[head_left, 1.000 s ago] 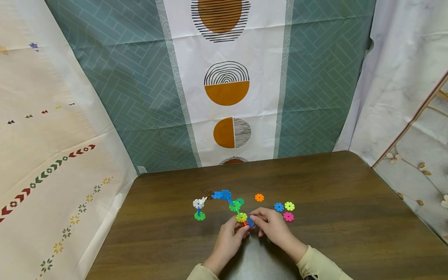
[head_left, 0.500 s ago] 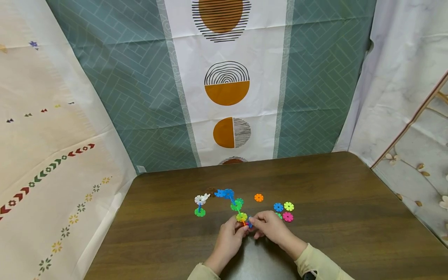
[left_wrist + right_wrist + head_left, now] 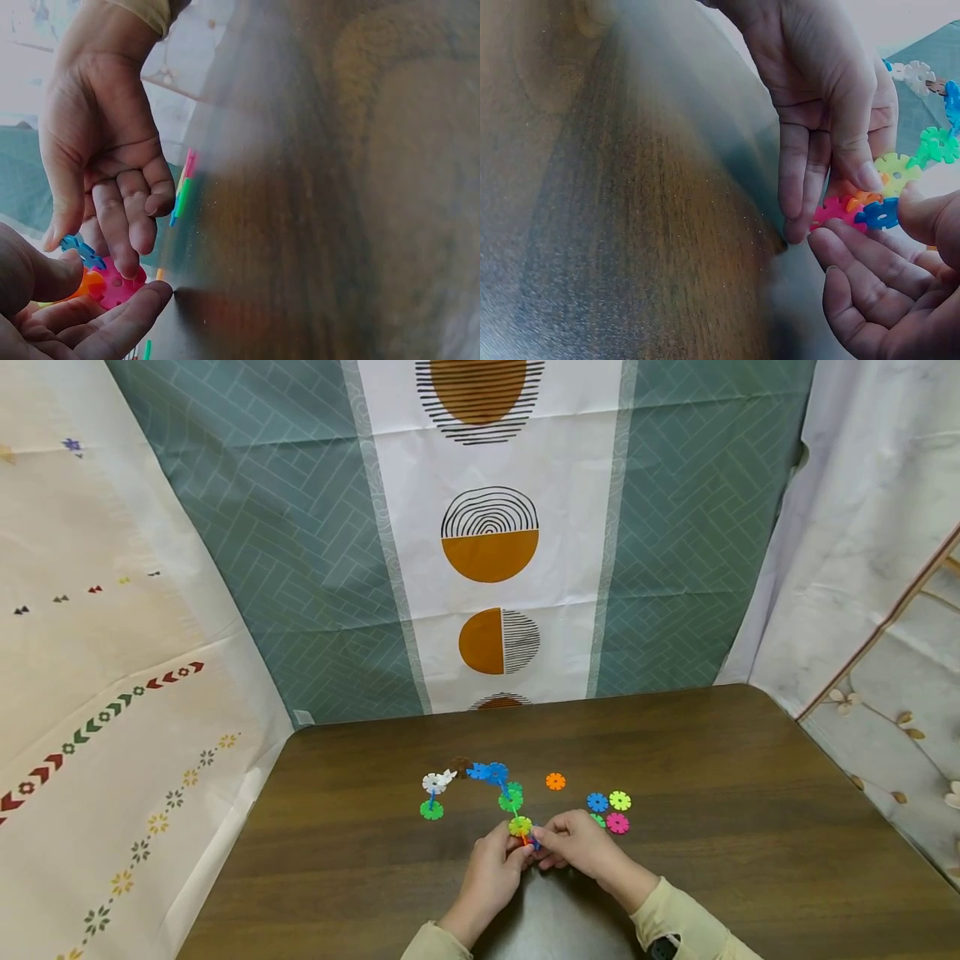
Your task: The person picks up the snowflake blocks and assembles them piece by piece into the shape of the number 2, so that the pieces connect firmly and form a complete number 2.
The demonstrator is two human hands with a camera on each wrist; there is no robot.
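Observation:
A chain of notched plastic interlocking discs runs from a green disc [image 3: 431,810] through white [image 3: 433,783], brown [image 3: 461,767], blue [image 3: 497,773] and green [image 3: 511,799] ones to a yellow disc [image 3: 520,826]. At the near end, my left hand [image 3: 489,872] holds the chain at an orange disc [image 3: 865,199] and a pink disc [image 3: 116,285]. My right hand [image 3: 588,846] pinches a blue disc [image 3: 880,214] between thumb and fingers against the pink one. Fingers hide part of this joint in the head view.
Loose discs lie on the brown table [image 3: 750,827] right of the chain: orange [image 3: 555,782], blue [image 3: 597,802], yellow-green [image 3: 619,801], pink [image 3: 618,823] and a partly hidden green one [image 3: 597,819]. Patterned cloths hang behind and at both sides.
The blue disc at the near end has turned and moved closer in, with my right hand shifting slightly left. The chain's far part has swung a little right and away.

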